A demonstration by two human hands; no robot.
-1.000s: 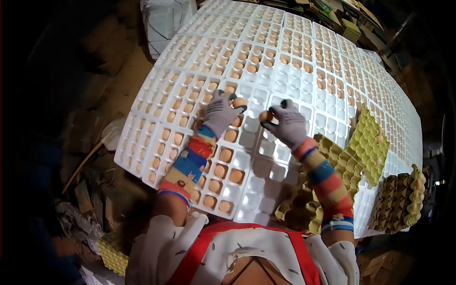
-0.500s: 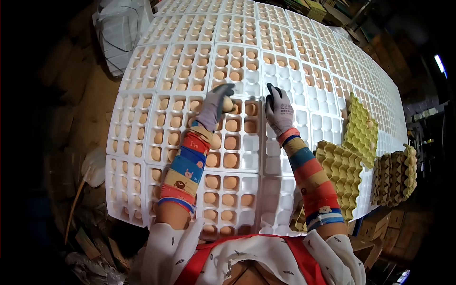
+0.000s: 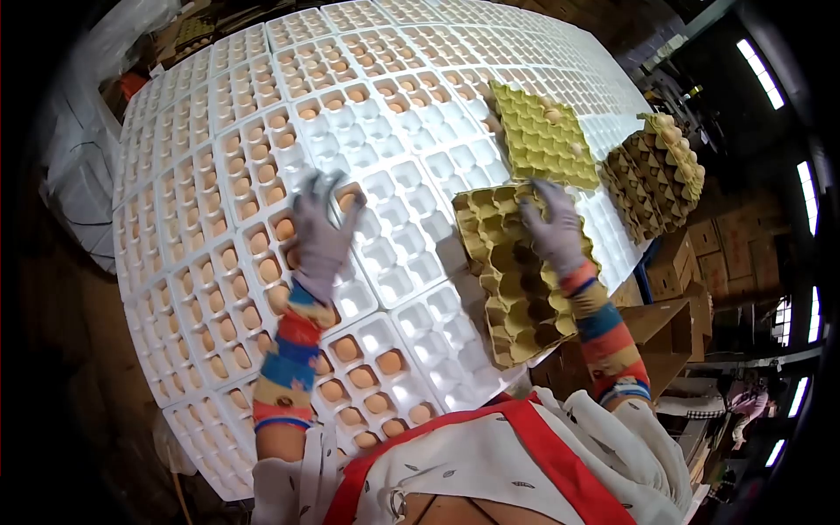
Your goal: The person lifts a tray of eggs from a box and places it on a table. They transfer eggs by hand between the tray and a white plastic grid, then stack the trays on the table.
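My left hand (image 3: 324, 226), in a grey glove, is spread open over the white foam egg trays (image 3: 398, 232), with no egg showing in it. A brown egg (image 3: 348, 196) lies in a cell just beside its thumb, and other eggs sit in cells to its left. My right hand (image 3: 555, 229), gloved too, has its thumb and fingers apart over the upper right part of a yellow-brown pulp egg tray (image 3: 500, 302). Its fingertips overlap the tray's far edge. Cells without eggs show in this pulp tray, partly in shadow.
A second yellow pulp tray (image 3: 538, 136) with a few eggs lies beyond my right hand. A stack of pulp trays (image 3: 643, 188) with eggs on top stands farther right. Cardboard boxes (image 3: 674, 262) are beside the table, and a plastic-wrapped bundle (image 3: 83, 197) is at the left.
My left hand has let go of the egg it held and spread its fingers. My right hand has moved right from the foam trays to the pulp tray. The view has turned right.
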